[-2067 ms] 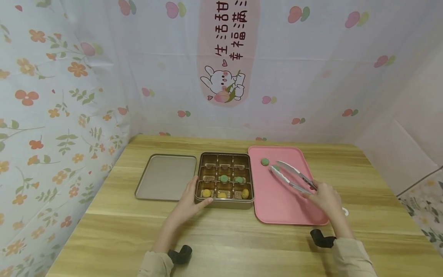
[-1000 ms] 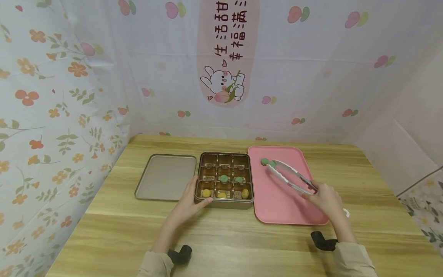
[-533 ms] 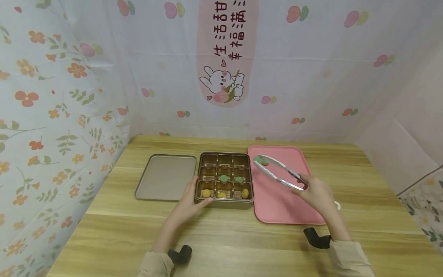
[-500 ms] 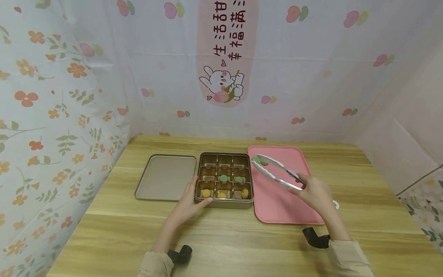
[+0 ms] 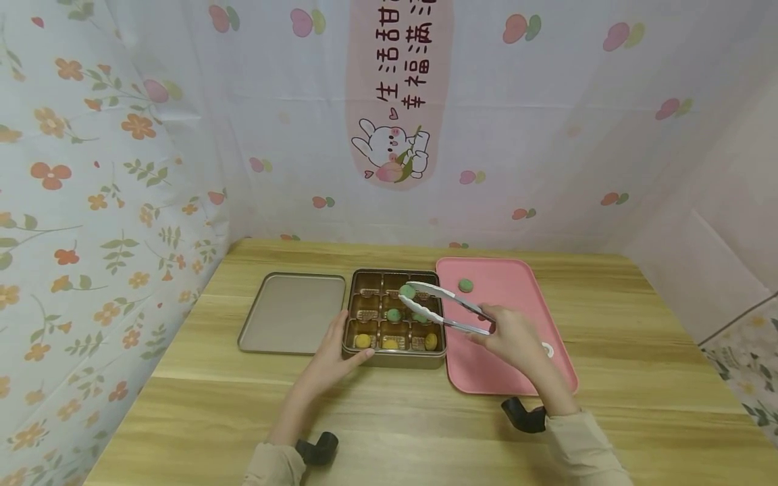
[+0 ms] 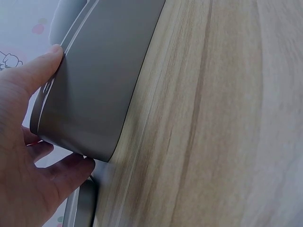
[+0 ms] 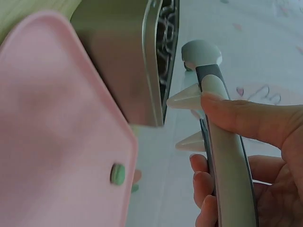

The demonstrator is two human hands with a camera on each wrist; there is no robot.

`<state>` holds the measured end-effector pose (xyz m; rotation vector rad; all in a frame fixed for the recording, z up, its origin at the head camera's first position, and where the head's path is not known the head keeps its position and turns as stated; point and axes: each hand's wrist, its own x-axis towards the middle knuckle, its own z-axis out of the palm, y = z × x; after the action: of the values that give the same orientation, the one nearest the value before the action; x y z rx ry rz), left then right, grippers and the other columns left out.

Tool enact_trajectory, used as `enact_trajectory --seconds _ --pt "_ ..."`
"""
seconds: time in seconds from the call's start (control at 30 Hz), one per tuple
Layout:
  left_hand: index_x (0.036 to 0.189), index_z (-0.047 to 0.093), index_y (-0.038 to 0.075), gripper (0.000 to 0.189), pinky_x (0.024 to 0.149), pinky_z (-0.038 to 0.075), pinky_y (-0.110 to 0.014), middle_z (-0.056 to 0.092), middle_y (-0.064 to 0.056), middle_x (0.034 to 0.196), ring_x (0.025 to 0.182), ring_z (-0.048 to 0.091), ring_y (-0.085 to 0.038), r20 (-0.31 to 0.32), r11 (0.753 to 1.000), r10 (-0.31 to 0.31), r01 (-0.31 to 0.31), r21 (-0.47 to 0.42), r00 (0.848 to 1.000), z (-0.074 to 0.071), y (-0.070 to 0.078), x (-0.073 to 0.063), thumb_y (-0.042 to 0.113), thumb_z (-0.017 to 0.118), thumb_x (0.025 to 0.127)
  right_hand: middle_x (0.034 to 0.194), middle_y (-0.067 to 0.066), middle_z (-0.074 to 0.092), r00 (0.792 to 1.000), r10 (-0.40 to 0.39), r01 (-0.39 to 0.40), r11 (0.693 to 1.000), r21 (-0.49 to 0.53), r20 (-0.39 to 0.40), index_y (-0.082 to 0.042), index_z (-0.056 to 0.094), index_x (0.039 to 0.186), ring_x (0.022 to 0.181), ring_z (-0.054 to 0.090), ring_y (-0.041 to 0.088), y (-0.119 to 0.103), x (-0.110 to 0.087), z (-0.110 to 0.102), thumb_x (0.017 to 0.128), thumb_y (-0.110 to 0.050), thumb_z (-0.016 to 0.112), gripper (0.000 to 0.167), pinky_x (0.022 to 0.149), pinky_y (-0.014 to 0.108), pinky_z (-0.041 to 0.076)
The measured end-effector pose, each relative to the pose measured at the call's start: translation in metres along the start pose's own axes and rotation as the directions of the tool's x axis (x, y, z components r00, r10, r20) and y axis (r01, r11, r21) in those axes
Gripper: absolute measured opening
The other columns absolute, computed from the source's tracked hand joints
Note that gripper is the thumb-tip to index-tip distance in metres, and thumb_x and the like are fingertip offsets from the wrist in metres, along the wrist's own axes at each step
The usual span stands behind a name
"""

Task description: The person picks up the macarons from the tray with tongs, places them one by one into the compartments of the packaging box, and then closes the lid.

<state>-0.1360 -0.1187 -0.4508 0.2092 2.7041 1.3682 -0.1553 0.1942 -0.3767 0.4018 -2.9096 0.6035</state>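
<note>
My left hand (image 5: pixel 328 358) holds the near left corner of a divided tin box (image 5: pixel 407 362), thumb on the front rim and fingers against the side wall (image 6: pixel 94 94). My right hand (image 5: pixel 515 337) grips metal tongs (image 5: pixel 448 294) by their pale handles (image 7: pixel 229 175). Between the white tong tips is a green macaron (image 5: pixel 407 291), over the box's middle column. Inside the box, green macarons (image 5: pixel 394 315) sit in the middle row's centre and right compartments, the right one partly behind the tongs. Yellow round pieces (image 5: pixel 362 341) occupy the front row.
A pink tray (image 5: pixel 498 374) stands right of the box, bearing one green macaron (image 5: pixel 466 285) near its far left. A flat tin lid (image 5: pixel 292 314) lies left of the box. All rest on a wooden table (image 5: pixel 395 425) before a printed curtain (image 5: pixel 273 135).
My right hand has carried the tongs left from the tray to over the box, with one green macaron between the tips. The left hand has stayed at the box corner.
</note>
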Motion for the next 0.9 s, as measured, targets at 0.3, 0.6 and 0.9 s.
enact_trajectory --seconds 0.3,0.6,0.9 --pt "0.147 0.005 0.006 0.1 0.111 0.017 -0.056 0.007 -0.019 0.153 0.139 0.012 -0.039 -0.018 1.0 0.02 -0.02 0.011 1.0 0.001 0.0 0.001 0.048 0.065 0.079 0.069 0.0 0.06 0.998 -0.036 0.038 0.999 -0.022 0.058 -0.008 0.064 0.102 0.056 0.048 0.009 -0.023 0.011 0.013 0.069 -0.028 0.076 0.04 0.046 0.023 0.035" --pt "0.147 0.005 0.007 0.1 0.111 0.017 -0.056 0.006 -0.019 0.153 0.14 0.012 -0.039 -0.011 1.0 0.013 -0.012 0.014 1.0 0.002 0.001 0.0 0.049 0.064 0.079 0.088 0.011 0.068 0.991 -0.061 0.062 0.998 -0.009 0.122 0.001 0.058 0.12 0.053 0.05 0.009 -0.038 0.021 0.024 0.072 -0.029 0.076 0.059 0.045 0.022 0.036" --pt "0.148 0.004 0.008 0.1 0.111 0.017 -0.056 0.006 -0.017 0.154 0.14 0.011 -0.039 -0.013 1.0 -0.001 0.002 0.016 1.0 0.002 0.0 0.0 0.05 0.064 0.079 0.078 0.007 0.064 0.985 -0.059 0.058 0.998 0.006 0.16 0.0 0.059 0.118 0.049 0.044 0.009 -0.047 0.026 0.022 0.072 -0.028 0.076 0.056 0.045 0.022 0.032"
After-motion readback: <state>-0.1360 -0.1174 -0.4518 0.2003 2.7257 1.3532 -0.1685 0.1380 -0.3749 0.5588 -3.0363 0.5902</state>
